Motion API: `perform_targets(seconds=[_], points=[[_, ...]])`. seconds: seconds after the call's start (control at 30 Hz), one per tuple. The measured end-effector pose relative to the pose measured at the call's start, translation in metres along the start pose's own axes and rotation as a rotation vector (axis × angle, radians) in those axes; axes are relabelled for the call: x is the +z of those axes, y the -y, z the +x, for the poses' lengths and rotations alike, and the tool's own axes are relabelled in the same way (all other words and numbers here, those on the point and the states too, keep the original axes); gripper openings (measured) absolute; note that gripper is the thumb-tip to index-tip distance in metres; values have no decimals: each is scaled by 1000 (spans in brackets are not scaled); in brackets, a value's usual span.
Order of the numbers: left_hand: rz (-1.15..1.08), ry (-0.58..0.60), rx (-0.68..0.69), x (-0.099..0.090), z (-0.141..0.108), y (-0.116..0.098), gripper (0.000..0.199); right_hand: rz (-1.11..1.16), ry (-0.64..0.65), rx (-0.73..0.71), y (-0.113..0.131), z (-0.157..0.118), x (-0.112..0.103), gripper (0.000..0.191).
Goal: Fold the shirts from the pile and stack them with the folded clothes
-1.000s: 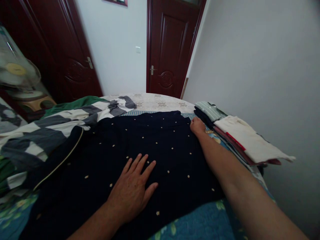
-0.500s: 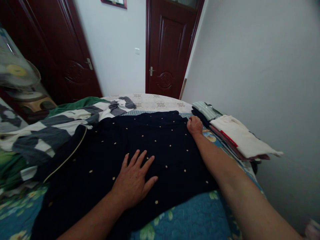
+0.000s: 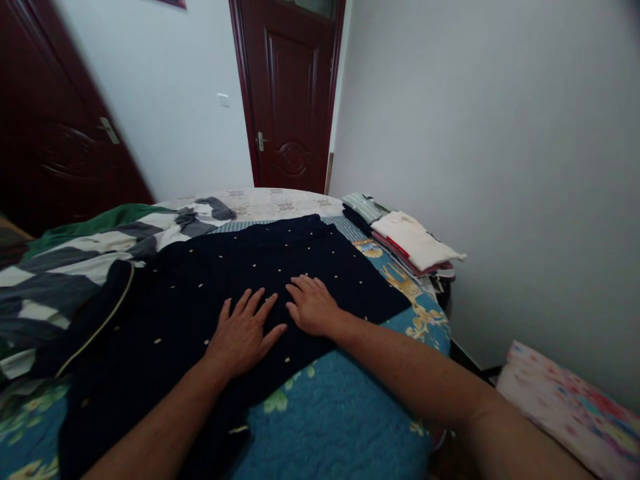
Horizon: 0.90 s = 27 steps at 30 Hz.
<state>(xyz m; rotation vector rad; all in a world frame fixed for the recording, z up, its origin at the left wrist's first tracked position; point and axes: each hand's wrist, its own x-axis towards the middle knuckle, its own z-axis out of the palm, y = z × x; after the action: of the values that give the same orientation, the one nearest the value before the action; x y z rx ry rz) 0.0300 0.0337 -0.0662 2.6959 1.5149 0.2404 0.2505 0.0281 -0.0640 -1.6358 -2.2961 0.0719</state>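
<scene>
A dark navy garment (image 3: 170, 293) with small pale motifs lies spread over the blue quilted cover (image 3: 340, 407); a curved cream trim shows at its left. My left hand (image 3: 243, 333) rests flat on the middle of the cloth, fingers spread. Just to its right, my right hand (image 3: 313, 305) lies palm down on the same garment, its fingers stretched out and slightly apart. Neither hand holds anything. The two hands are close together but do not touch.
Grey, white and green checked cloth (image 3: 100, 257) lies rumpled at the left. Folded clothes (image 3: 415, 241) are stacked at the right edge, near the wall. A pink floral item (image 3: 565, 407) is at the lower right. Beyond the bed are dark red doors (image 3: 293, 100).
My right hand has left the garment's far right edge, opened, and come in beside my left hand. The view has turned right, bringing the pink floral item further into sight.
</scene>
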Motion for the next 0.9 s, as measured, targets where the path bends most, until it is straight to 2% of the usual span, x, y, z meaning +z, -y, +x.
perform_targets(seconds=[0.1,0.2,0.33,0.5,0.67,0.8,0.9], points=[[21,6,11,-1,-2,4,78,13,36,76,8,-13,-1,65],[45,28,-2,-3,-7,9,80,5,48,176,-3,-24,-9,72],[58,45,-13,-5,-18,17,81,-46,57,328,-34,-49,-21,78],[84,32,-55,-6,-42,36,83,-156,63,517,-90,-92,-37,76],[121,11,-166,-6,-80,71,87,-276,63,592,-133,-128,-48,71],[157,-7,-347,-8,-107,96,92,-323,65,582,-145,-138,-47,71],[167,28,-459,-19,-113,102,90,-336,64,572,-147,-138,-43,72]])
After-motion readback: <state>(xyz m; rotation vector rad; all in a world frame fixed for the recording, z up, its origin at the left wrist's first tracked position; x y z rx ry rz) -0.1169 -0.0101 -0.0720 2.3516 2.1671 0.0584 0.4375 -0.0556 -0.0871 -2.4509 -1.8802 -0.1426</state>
